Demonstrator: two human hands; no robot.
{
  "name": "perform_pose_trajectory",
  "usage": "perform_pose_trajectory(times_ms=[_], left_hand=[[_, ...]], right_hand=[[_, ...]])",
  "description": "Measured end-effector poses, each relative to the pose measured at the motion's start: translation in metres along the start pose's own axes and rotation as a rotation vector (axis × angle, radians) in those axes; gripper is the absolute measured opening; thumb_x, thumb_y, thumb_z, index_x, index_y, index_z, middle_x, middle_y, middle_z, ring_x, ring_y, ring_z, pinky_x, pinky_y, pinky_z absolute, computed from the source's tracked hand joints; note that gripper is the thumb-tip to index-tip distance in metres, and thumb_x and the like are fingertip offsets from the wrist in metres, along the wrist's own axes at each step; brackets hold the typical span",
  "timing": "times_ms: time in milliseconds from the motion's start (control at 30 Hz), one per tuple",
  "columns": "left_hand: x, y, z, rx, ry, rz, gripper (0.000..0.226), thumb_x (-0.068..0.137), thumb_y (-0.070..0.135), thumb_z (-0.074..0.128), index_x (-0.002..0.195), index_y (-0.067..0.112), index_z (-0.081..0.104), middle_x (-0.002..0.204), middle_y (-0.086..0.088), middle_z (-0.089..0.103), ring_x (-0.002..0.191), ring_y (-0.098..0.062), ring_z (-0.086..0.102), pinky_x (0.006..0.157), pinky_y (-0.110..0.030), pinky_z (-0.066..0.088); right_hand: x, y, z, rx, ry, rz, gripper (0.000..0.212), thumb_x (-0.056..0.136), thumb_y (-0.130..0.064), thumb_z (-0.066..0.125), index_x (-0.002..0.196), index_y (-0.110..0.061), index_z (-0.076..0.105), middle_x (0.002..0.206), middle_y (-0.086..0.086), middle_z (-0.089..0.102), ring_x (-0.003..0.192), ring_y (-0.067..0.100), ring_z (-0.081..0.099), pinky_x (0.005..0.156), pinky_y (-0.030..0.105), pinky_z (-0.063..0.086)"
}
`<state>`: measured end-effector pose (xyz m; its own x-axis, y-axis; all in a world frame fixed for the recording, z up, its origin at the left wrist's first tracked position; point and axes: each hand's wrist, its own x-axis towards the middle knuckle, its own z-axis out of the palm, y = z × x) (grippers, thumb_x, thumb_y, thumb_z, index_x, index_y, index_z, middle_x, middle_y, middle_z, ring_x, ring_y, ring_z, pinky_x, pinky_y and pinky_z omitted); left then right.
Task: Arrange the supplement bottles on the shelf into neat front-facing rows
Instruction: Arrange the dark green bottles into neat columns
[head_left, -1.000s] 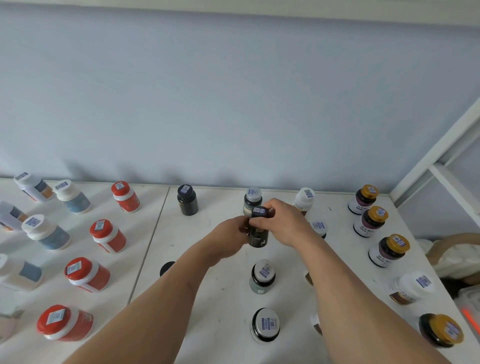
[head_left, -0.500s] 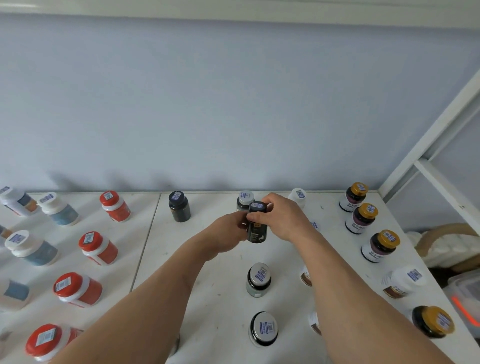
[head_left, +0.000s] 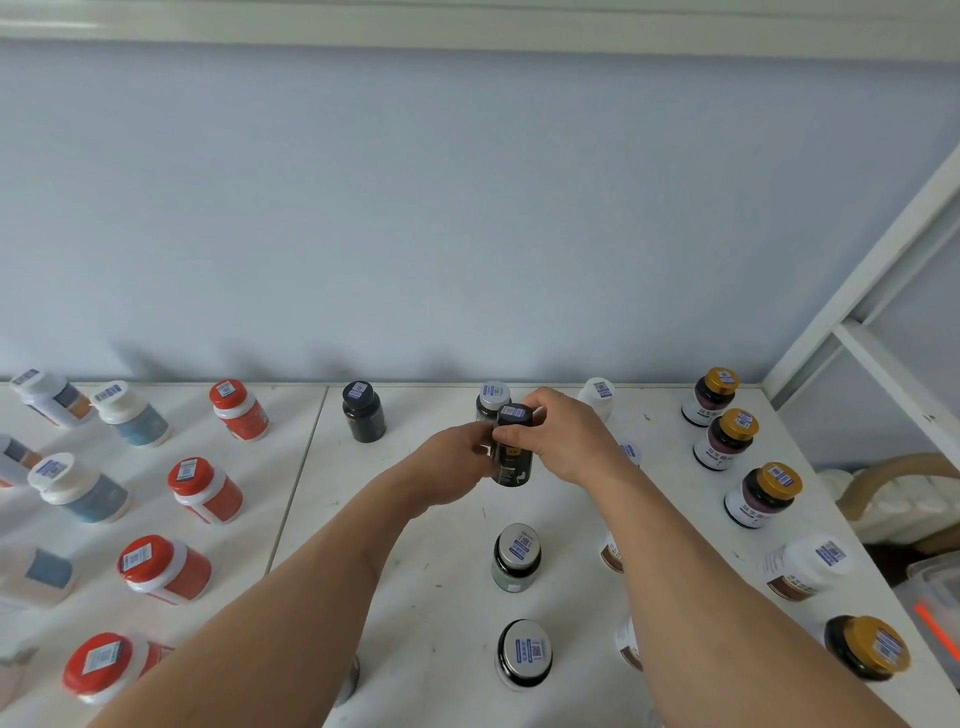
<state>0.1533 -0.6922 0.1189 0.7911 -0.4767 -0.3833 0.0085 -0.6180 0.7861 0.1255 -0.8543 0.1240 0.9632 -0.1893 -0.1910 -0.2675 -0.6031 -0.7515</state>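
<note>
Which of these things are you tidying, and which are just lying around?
Job: dark bottle held in both the left hand and right hand; red-capped bottles; gold-capped bottles; shelf.
Lying about: beige hose; clear bin.

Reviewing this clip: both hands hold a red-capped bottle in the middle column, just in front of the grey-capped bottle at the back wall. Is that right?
Not quite. In the head view the bottle gripped by the left hand and right hand is dark with a black cap, not red-capped. The rest holds: it sits just in front of the grey-capped bottle at the back wall.
</note>
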Motion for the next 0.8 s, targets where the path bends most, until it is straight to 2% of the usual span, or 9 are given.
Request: perform_pose_trajectory(times_ms=[133,267,333,467,633,800], left_hand=[[-0.006,-0.001,-0.006,0.055,0.043,-0.003,0.045,0.090,0.011,0.053,0.130,0.031,0.054,0.114,0.008,0.063,0.109,-0.014,0.057,0.077,-0.021,0.045],[-0.014,-0.014,-0.020,0.118,0.077,-0.034,0.053,0.094,0.017,0.053,0.145,0.025,0.039,0.140,0.004,0.052,0.128,-0.011,0.047,0.102,-0.029,0.042],[-0.019,-0.020,-0.028,0.186,0.085,-0.028,0.054,0.095,0.020,0.052,0.146,0.024,0.035,0.143,0.006,0.049,0.130,-0.010,0.045,0.106,-0.032,0.040],[-0.031,-0.035,-0.046,0.271,0.104,-0.014,0.054,0.096,0.025,0.051,0.147,0.026,0.033,0.144,0.008,0.047,0.131,-0.011,0.045,0.107,-0.034,0.040],[-0.048,-0.059,-0.071,0.367,0.120,0.001,0.052,0.097,0.027,0.049,0.146,0.026,0.034,0.145,0.004,0.046,0.129,-0.017,0.046,0.104,-0.030,0.038],[-0.067,-0.088,-0.098,0.451,0.122,0.021,0.052,0.098,0.028,0.046,0.148,0.024,0.032,0.146,0.004,0.046,0.132,-0.019,0.044,0.109,-0.033,0.035]], right_hand=[[-0.001,-0.003,0.006,-0.010,-0.022,-0.020,0.039,0.075,-0.048,0.076,0.104,-0.027,0.059,0.098,-0.007,0.064,0.089,0.012,0.062,0.069,0.026,0.045],[-0.005,-0.014,0.015,-0.018,-0.038,-0.049,0.039,0.077,-0.045,0.075,0.107,-0.026,0.059,0.094,-0.010,0.063,0.086,0.011,0.059,0.060,0.018,0.038],[-0.007,-0.018,0.023,-0.009,-0.044,-0.056,0.040,0.076,-0.045,0.076,0.107,-0.024,0.060,0.094,-0.009,0.062,0.086,0.012,0.058,0.059,0.018,0.036],[-0.011,-0.033,0.039,-0.015,-0.067,-0.074,0.039,0.078,-0.043,0.075,0.107,-0.022,0.060,0.098,-0.004,0.064,0.087,0.015,0.059,0.061,0.020,0.040],[-0.021,-0.058,0.069,0.004,-0.081,-0.054,0.034,0.078,-0.041,0.076,0.102,-0.024,0.057,0.091,-0.010,0.061,0.078,0.005,0.057,0.059,0.021,0.039],[-0.031,-0.080,0.107,0.012,-0.051,-0.020,0.034,0.076,-0.040,0.077,0.100,-0.025,0.059,0.096,-0.008,0.065,0.081,0.009,0.060,0.058,0.022,0.039]])
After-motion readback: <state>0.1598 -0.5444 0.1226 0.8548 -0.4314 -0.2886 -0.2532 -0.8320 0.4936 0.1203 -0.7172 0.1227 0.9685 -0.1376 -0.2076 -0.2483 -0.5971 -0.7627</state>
